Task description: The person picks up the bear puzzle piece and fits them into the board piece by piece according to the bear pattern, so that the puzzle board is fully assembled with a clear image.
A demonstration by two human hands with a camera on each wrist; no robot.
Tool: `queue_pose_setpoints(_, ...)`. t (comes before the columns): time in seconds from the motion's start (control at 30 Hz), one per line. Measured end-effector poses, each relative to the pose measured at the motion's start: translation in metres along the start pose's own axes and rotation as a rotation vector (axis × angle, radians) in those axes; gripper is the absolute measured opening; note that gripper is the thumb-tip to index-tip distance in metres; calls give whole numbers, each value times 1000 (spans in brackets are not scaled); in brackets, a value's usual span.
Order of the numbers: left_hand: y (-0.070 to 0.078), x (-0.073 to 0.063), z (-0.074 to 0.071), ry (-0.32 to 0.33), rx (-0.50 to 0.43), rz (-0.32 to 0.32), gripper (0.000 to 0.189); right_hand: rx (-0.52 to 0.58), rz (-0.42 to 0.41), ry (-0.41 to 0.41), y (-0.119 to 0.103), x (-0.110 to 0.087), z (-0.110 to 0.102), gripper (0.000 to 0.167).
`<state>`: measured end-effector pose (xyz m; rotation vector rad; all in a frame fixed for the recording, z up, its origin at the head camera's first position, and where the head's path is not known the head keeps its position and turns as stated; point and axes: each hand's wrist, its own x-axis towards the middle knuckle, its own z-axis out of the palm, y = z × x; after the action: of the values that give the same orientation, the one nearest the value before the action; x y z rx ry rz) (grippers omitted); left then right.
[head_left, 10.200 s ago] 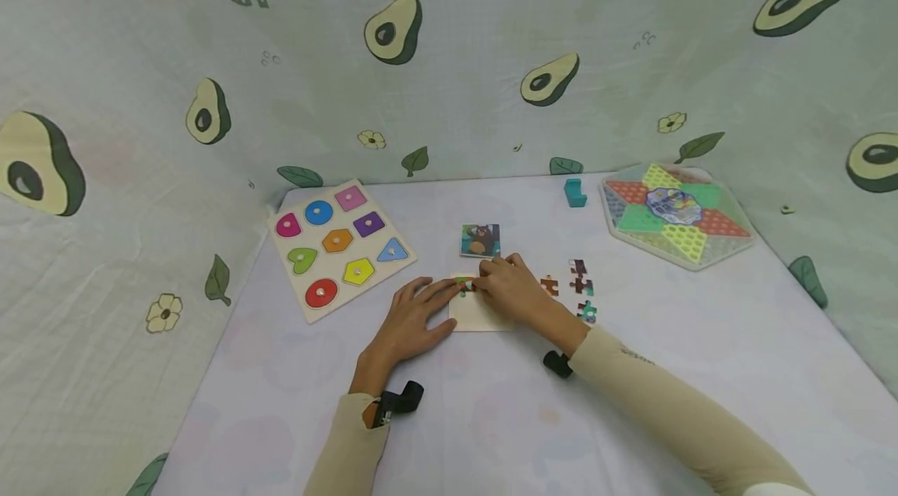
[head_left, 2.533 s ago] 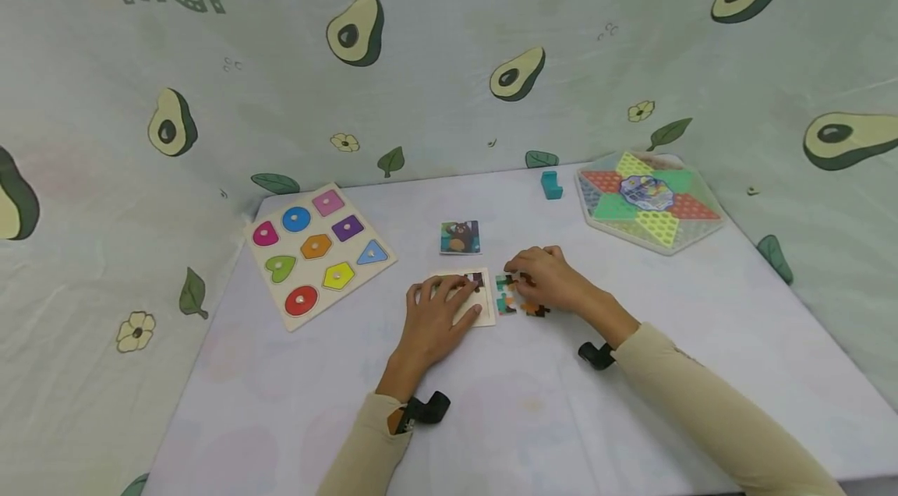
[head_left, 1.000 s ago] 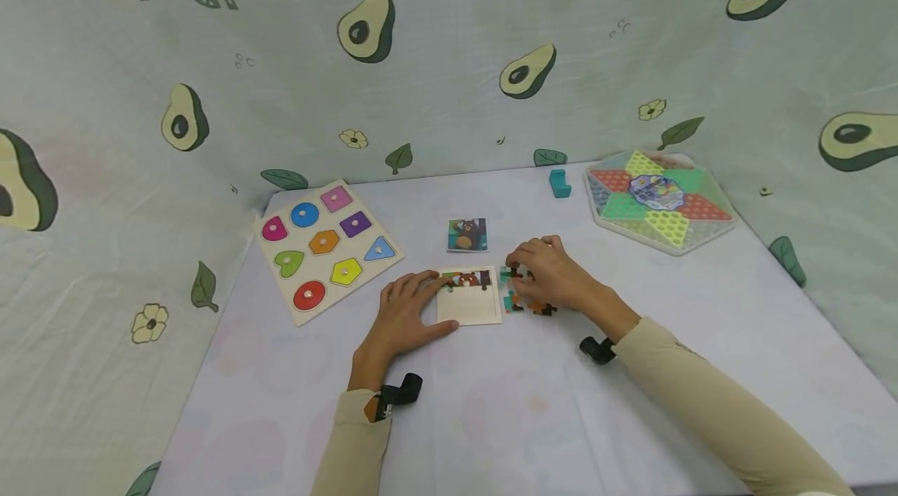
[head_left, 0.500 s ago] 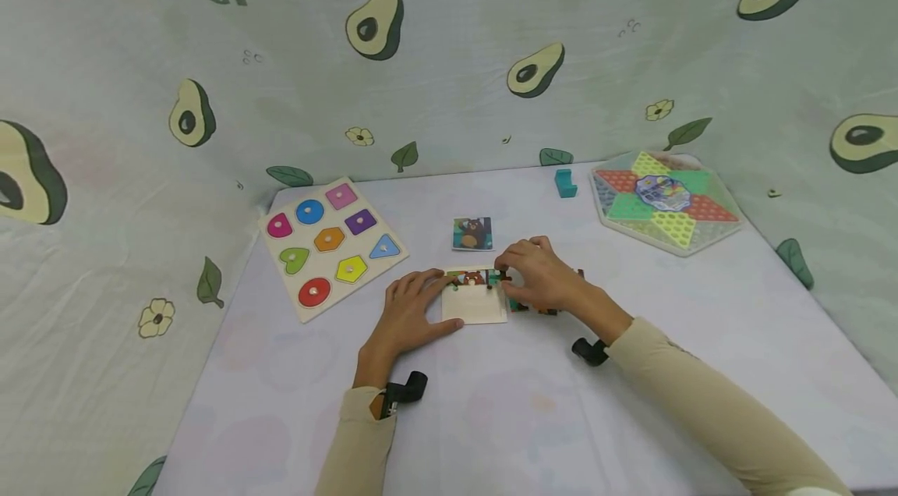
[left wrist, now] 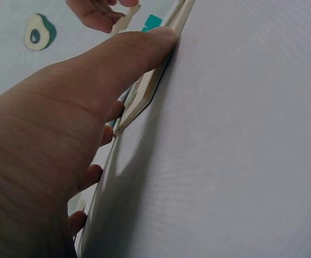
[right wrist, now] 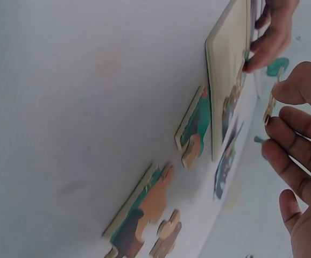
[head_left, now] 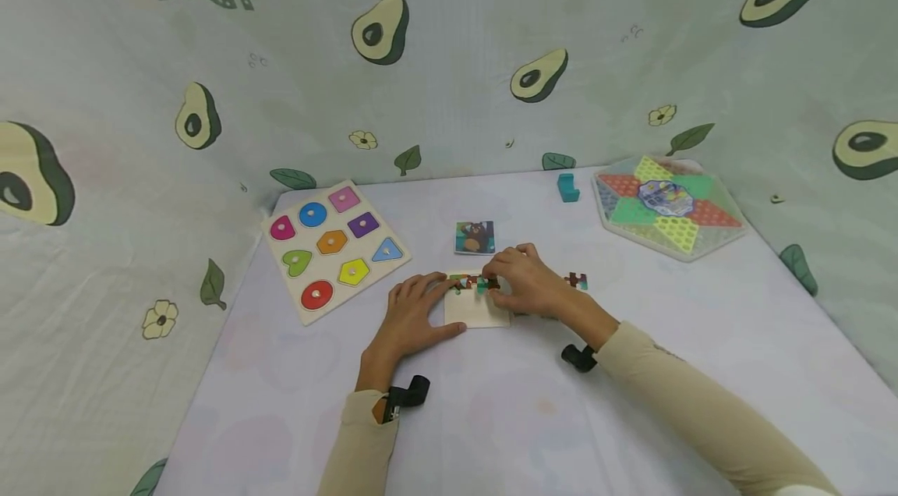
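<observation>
My left hand (head_left: 410, 317) rests at the left side of a small wooden puzzle tray (head_left: 477, 315), fingers near its top edge and thumb at its lower left corner. In the left wrist view, that thumb (left wrist: 145, 45) lies along the tray's edge. A row of bear-picture jigsaw pieces (head_left: 463, 282) lines the tray's top. Over its upper right corner, my right hand (head_left: 522, 281) pinches a dark and teal jigsaw piece (head_left: 488, 285) between thumb and fingers; the right wrist view shows this piece (right wrist: 270, 105) edge-on, off the table.
Loose jigsaw pieces (right wrist: 150, 201) lie right of the tray, mostly hidden by my right arm in the head view. A bear picture card (head_left: 475, 237) lies behind the tray. Around stand a shape-peg board (head_left: 323, 266), a teal block (head_left: 568, 188) and a star-patterned game board (head_left: 666, 200).
My right hand has picked up a jigsaw piece from the loose ones and carried it left over the tray. Compared with 10.2 s ago, the top row holds more pieces. My left hand stays at the tray.
</observation>
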<state>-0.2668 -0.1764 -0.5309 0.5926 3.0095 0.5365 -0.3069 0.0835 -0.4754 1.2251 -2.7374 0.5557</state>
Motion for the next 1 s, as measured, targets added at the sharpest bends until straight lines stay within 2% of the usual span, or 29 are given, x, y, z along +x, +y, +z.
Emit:
queue_pose_setpoints(0.13,1,0,2,-4,16,-12,87,-8,-19,6,-3,4,5,24)
queue_pose_setpoints(0.37,6,1,3,45,0,-13,86,-29,-34,3,-5,12,11,26)
queue_pose_setpoints(0.63,5,3,4,37,12,-22,86,-6,-56,-12,-8,19,18,22)
queue_pose_setpoints(0.8,3,2,5,31,8,-21,86,-9,-69,-19,-11,23,22,26)
queue_pose_setpoints(1.0,4,1,4,14,-8,-25,86,-30,-42,-58,-13,26,27,28)
